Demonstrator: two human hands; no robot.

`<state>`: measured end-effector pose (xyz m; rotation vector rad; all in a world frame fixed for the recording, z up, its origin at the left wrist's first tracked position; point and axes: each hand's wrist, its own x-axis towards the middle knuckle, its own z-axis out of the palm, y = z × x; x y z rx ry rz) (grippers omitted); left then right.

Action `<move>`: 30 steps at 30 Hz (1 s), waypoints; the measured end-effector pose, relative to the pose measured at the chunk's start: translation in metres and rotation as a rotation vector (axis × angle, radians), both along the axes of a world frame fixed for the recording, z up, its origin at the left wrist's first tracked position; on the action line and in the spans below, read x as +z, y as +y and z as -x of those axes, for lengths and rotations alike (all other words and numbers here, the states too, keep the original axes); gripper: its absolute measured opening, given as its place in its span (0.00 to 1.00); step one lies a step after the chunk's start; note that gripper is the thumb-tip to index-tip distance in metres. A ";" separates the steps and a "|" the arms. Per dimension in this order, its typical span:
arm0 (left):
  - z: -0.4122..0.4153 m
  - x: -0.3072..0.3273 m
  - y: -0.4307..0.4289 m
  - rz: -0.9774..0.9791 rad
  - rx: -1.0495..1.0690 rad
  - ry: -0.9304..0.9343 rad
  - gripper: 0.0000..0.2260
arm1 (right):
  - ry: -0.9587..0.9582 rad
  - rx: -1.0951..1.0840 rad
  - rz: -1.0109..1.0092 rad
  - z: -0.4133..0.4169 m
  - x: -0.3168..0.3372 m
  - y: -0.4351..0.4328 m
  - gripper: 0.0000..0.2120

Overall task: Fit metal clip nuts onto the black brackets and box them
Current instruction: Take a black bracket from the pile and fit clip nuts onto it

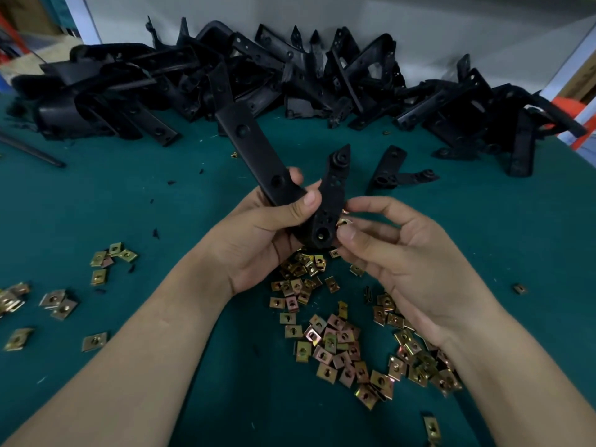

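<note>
Head view: left hand (258, 233) grips a black bracket (309, 201) over a green table (96, 201); right hand (409, 253) pinches a clip nut (343, 221) against it. Loose nuts (335, 343) lie below, piled brackets (290, 75) against a grey wall (354, 14).

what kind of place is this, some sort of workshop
Likely a factory assembly bench: a heap of identical black angled brackets along the back of the green-covered table, with loose brass-coloured metal clip nuts scattered in front.

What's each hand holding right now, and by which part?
Left hand grips the black V-shaped bracket at its bend. Right hand pinches a brass-coloured metal clip nut between thumb and forefinger, at the bracket's edge.
</note>
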<state>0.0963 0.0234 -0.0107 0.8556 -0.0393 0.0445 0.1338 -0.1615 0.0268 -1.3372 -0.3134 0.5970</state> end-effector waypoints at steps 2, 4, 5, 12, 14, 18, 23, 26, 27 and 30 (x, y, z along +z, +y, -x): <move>0.001 0.000 0.001 -0.014 -0.012 -0.012 0.12 | 0.020 0.010 0.012 0.000 0.000 -0.001 0.19; 0.001 0.001 0.001 -0.040 -0.041 -0.030 0.13 | 0.045 0.056 0.013 0.000 0.002 -0.003 0.19; 0.001 0.001 0.001 -0.051 -0.059 -0.035 0.13 | 0.045 0.082 0.023 -0.001 0.002 -0.004 0.20; 0.003 0.000 0.001 -0.120 -0.134 -0.034 0.12 | -0.067 0.140 0.170 -0.004 0.005 -0.010 0.25; 0.003 0.001 -0.001 -0.137 -0.155 -0.057 0.12 | -0.065 0.132 0.175 -0.004 0.003 -0.010 0.26; 0.001 0.001 -0.006 -0.239 -0.091 -0.088 0.15 | 0.033 0.133 0.106 0.000 -0.005 -0.004 0.30; 0.000 0.001 -0.007 -0.191 -0.003 -0.085 0.13 | -0.033 0.059 0.126 -0.006 0.000 -0.007 0.24; 0.000 0.004 -0.001 -0.023 0.079 -0.071 0.10 | -0.419 -0.063 0.458 -0.025 0.010 -0.031 0.16; 0.000 0.004 0.000 0.035 0.104 -0.057 0.09 | -0.520 -0.033 0.574 -0.031 0.015 -0.042 0.14; -0.001 0.005 0.002 0.165 0.169 -0.006 0.10 | -0.585 0.327 0.861 -0.040 0.026 -0.069 0.19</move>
